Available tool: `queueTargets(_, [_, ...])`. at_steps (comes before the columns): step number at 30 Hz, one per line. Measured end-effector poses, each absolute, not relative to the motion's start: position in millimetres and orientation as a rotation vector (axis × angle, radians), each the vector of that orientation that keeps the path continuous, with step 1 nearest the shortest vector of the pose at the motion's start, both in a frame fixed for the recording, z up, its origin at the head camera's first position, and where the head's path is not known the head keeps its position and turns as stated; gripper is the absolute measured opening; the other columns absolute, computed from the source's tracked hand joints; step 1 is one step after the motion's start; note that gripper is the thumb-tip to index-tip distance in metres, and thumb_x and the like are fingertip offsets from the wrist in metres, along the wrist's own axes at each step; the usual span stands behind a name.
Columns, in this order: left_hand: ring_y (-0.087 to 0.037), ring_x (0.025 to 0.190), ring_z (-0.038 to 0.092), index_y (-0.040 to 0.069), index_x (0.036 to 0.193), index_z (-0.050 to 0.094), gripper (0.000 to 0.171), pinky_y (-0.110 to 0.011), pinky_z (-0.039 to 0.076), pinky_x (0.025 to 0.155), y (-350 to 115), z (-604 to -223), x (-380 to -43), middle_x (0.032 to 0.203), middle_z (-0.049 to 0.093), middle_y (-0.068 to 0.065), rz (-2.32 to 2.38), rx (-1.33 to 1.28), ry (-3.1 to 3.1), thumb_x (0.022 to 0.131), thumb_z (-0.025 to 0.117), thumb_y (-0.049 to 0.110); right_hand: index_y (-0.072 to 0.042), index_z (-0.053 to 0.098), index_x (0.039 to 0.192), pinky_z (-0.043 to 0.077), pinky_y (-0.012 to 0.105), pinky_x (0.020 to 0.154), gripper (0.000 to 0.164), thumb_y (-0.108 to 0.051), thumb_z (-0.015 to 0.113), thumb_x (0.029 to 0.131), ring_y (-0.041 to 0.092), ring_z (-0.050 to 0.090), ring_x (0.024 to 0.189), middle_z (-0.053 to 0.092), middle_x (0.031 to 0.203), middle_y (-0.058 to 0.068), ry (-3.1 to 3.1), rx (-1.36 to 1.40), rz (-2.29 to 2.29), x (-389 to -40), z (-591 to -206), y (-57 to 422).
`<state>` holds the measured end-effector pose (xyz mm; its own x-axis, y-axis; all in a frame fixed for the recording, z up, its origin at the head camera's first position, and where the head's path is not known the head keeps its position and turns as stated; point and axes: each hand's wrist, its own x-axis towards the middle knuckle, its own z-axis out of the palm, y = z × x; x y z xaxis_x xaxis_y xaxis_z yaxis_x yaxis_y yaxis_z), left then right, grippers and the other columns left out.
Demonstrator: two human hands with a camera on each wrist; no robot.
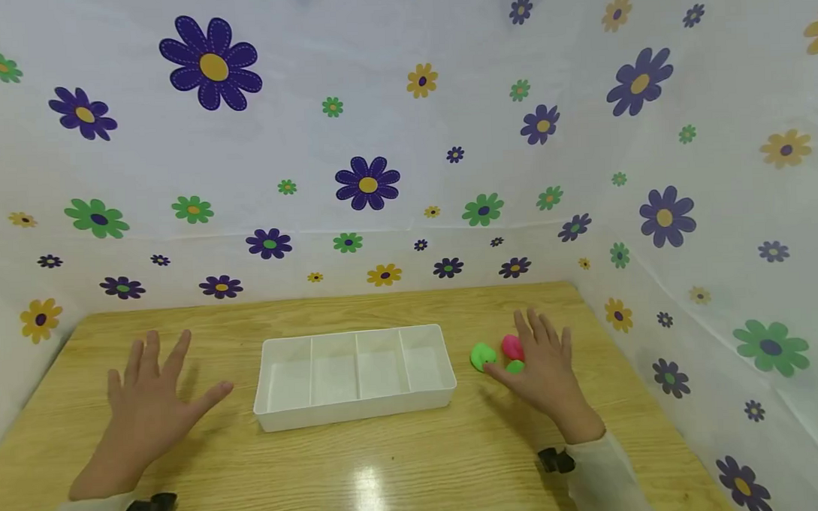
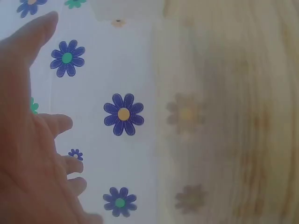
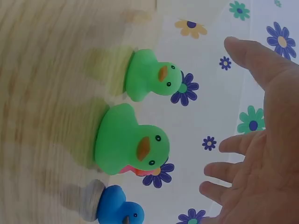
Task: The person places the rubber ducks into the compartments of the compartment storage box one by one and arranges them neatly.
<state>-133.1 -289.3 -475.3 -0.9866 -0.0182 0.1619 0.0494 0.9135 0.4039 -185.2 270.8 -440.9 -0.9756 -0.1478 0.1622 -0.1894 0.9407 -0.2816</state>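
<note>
My right hand (image 1: 541, 371) hovers spread over a small group of rubber ducks at the right of the table, holding nothing. In the head view a green rubber duck (image 1: 482, 356) sits left of its fingers. A pink rubber duck (image 1: 512, 347) and another green duck (image 1: 516, 367) are partly covered by the hand. The right wrist view shows the two green ducks, the nearer one (image 3: 119, 142) hiding most of the pink duck (image 3: 135, 171), plus a blue rubber duck (image 3: 114, 205). My left hand (image 1: 150, 407) is spread in the air left of the tray, holding nothing.
A white tray (image 1: 356, 411) with several compartments in a row stands mid-table, between my hands. The wooden table (image 1: 288, 478) meets a flower-printed white sheet (image 1: 297, 139) at the back and another at the right. Dark straps (image 1: 557, 459) circle both wrists.
</note>
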Motion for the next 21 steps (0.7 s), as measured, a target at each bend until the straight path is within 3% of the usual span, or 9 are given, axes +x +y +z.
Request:
queueTargets(2, [-0.061,0.15,-0.005,0.011,0.167,0.003,0.105,-0.087,0.005,0.106,-289,-475,-134,0.165,-0.006,-0.037,-0.765,-0.042,-2.914,0.097,0.061,0.062,0.003,0.03,0.159,0.004,0.072,0.12,0.098,-0.051,0.074,0.09,0.052,0.022,0.15,0.027,0.164,0.029,-2.941,0.266,0.487,-185,-439,271])
queueTargets(5, [-0.061,0.148,0.014,0.009,0.167,0.003,0.094,-0.083,0.026,0.105,-286,-475,-137,0.165,0.007,-0.036,-1.079,-0.076,-2.898,0.104,0.057,0.051,0.005,0.043,0.152,0.017,0.071,0.119,0.08,-0.039,0.074,0.093,0.051,0.037,0.143,0.043,0.154,0.03,-2.931,0.297,0.539,-185,-436,269])
queueTargets(10, [-0.044,0.135,0.05,0.006,0.164,0.024,0.073,-0.049,0.056,0.099,-272,-484,-144,0.16,0.034,-0.027,-1.695,-0.094,-2.823,0.108,0.053,0.044,0.004,0.063,0.133,0.037,0.068,0.107,0.052,-0.03,0.072,0.095,0.047,0.054,0.128,0.062,0.136,0.026,-2.947,0.343,0.533,-186,-434,269])
queueTargets(13, [-0.023,0.129,0.058,0.009,0.162,0.032,0.068,-0.036,0.06,0.092,-262,-489,-146,0.162,0.035,-0.022,-2.029,-0.038,-2.715,0.107,0.054,0.044,0.004,0.066,0.129,0.049,0.059,0.099,0.043,-0.024,0.072,0.095,0.042,0.063,0.115,0.067,0.129,0.023,-2.939,0.393,0.542,-190,-432,272])
queueTargets(16, [-0.006,0.123,0.058,0.013,0.163,0.029,0.068,-0.037,0.061,0.091,-256,-493,-147,0.164,0.032,-0.02,-2.215,-0.011,-2.626,0.108,0.054,0.043,0.003,0.068,0.126,0.057,0.049,0.085,0.037,-0.018,0.071,0.095,0.034,0.067,0.101,0.071,0.12,0.02,-2.952,0.454,0.593,-195,-430,274])
queueTargets(21, [-0.012,0.121,0.056,0.011,0.165,0.022,0.071,-0.041,0.06,0.091,-247,-497,-147,0.163,0.03,-0.023,-2.317,-0.007,-2.575,0.107,0.056,0.038,0.0,0.069,0.124,0.059,0.046,0.085,0.034,-0.019,0.069,0.097,0.03,0.071,0.1,0.074,0.114,0.015,-3.062,0.447,0.646,-201,-427,273])
